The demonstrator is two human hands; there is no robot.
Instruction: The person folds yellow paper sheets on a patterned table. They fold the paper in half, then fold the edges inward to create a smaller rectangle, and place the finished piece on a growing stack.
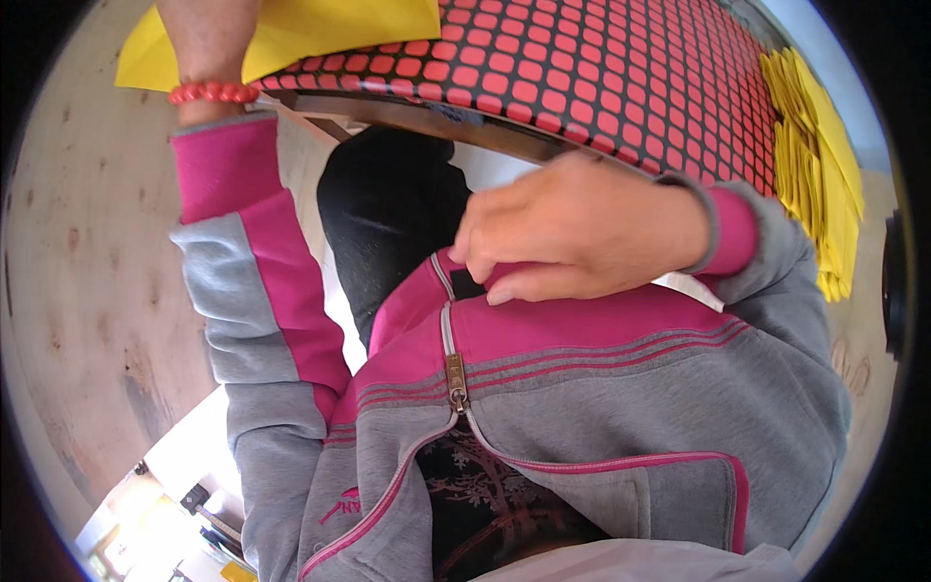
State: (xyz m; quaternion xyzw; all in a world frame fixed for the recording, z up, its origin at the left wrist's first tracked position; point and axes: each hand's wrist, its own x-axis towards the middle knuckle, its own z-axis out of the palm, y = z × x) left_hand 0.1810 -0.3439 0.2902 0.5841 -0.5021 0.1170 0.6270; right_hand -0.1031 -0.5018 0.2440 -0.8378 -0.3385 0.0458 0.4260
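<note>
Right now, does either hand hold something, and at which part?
The right hand rests on the pink collar of the zipped jacket, fingers curled, holding nothing. The left hand lies on the yellow paper sheet; whether it holds the sheet cannot be told.

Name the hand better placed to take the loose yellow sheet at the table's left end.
Left. The left hand is already at the yellow sheet on the table. The right hand is down at the jacket collar, off the table.

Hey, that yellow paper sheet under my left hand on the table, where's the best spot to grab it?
Likely the corner of the yellow sheet that overhangs the edge of the red-and-black checked table, left of your left hand. Come from the left and pinch it above and below.
</note>
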